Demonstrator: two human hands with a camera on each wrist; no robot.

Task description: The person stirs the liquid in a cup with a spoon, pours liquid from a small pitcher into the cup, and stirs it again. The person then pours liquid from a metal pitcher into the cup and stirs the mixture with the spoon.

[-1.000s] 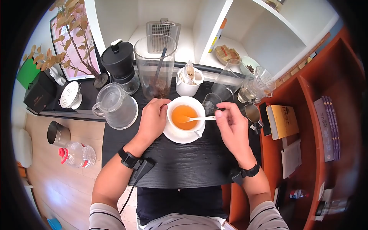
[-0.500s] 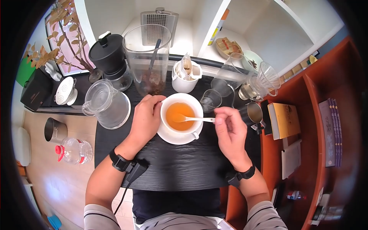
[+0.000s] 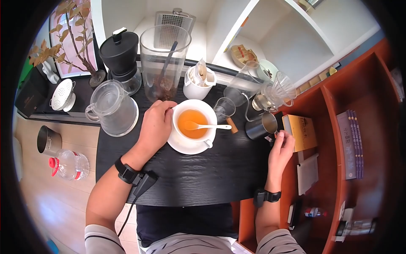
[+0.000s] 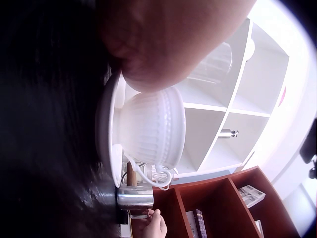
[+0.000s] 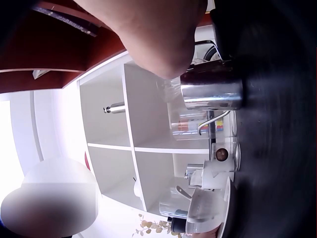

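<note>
A white teacup (image 3: 172, 123) of amber liquid stands on its white saucer (image 3: 184, 146). A white spoon (image 3: 213, 126) leans inside, its handle over the rim. My left hand (image 3: 155, 125) holds the cup's left side, fingers bent at the rim; some fingertips are hidden. To the right, my right hand (image 3: 281, 152) pinches the handle of a metal milk pitcher (image 3: 256, 129), which stands on the black table. In the left wrist view, the right-hand fingers (image 4: 156, 225) meet the handle of the same pitcher (image 4: 136, 197).
Behind the cup stand a white mug (image 3: 196, 89) with a drip bag, a tall glass vessel (image 3: 163, 63) and a black grinder (image 3: 119, 53). A glass pitcher (image 3: 111, 112) is at left. Near the metal pitcher are a small wooden-handled glass (image 3: 224, 108) and a glass dripper (image 3: 283, 86).
My right hand has let go of the spoon, leaving it in the cup, and moved right to the metal pitcher's handle. My left hand stays at the cup. The view has shifted slightly.
</note>
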